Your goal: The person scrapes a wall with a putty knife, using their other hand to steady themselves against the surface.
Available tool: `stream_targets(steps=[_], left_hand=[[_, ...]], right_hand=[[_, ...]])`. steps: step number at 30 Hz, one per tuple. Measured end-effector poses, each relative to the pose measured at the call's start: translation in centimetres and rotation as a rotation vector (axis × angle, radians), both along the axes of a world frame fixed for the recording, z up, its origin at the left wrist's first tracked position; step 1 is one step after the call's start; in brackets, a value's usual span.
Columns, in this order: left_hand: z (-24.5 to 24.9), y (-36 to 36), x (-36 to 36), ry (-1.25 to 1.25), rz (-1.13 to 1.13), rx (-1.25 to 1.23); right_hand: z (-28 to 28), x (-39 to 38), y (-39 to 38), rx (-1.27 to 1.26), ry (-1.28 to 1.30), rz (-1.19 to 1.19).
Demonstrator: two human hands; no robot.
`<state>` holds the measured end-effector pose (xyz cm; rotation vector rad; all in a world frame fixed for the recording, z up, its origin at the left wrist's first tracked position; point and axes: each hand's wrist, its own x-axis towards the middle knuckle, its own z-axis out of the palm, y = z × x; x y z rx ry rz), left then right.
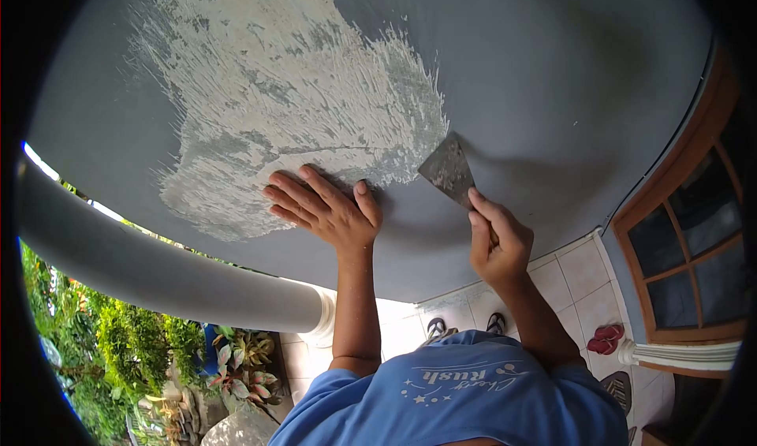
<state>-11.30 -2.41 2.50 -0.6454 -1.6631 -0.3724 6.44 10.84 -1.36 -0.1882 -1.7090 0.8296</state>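
Blue-sleeved, reaches toward a smooth grey painted wall [544, 75] with both forearms raised. Clenches the right hand [502, 242] round the handle of a dull grey, flat-bladed metal scraper [448, 170], covering most of that handle with curled fingers and resting a fingertip at the base of the blade. Slants the right forearm upward and inward. Points the blade up and to the left of the grip, beside the right edge of a rough, streaky whitish patch [292, 83]. Cannot tell the pressure on the blade.

Lays the left hand [341, 216], opened and palm to the wall, over the lower part of the patch, left of the grip. Fans the fingers up and leftward, parting the thumb toward the scraper. Holds the left forearm nearly upright. Stands in dark sandals [495, 324] on pale floor tiles [585, 268], below the grip. Has a brown wooden-framed window [694, 334] well to the right of the grip.
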Motion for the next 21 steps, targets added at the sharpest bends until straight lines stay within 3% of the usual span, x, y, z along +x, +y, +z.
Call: stream_targets(steps=[2, 7, 9, 10, 13, 17, 18, 21], left_hand=[[0.5, 0.4, 0.9, -0.011, -0.004, -0.009], [2.6, 0.4, 0.1, 0.111, 0.012, -0.176], [2.3, 0.8, 0.0, 0.112, -0.021, -0.130], [2.3, 1.0, 0.0, 0.110, -0.026, -0.124], [1.8, 0.8, 0.5, 0.082, -0.010, -0.130], [1.9, 1.1, 0.2, 0.102, -0.028, -0.120], [1.9, 1.0, 0.2, 0.098, -0.019, -0.127], [1.9, 0.9, 0.3, 0.087, -0.025, -0.127]], right_hand=[[2.3, -0.1, 0.5, -0.051, 0.020, 0.034], [0.8, 0.2, -2.0, -0.113, -0.068, 0.025], [0.7, -0.2, -2.3, -0.086, -0.036, -0.033], [2.4, -0.4, -1.6, -0.047, 0.035, -0.024], [5.7, -0.1, -1.1, -0.238, 0.045, 0.115], [2.6, 0.5, -3.0, -0.192, -0.068, 0.032], [2.6, 0.1, -3.3, -0.039, -0.016, -0.054], [4.4, -1.0, -2.1, -0.064, 0.072, -0.070]])
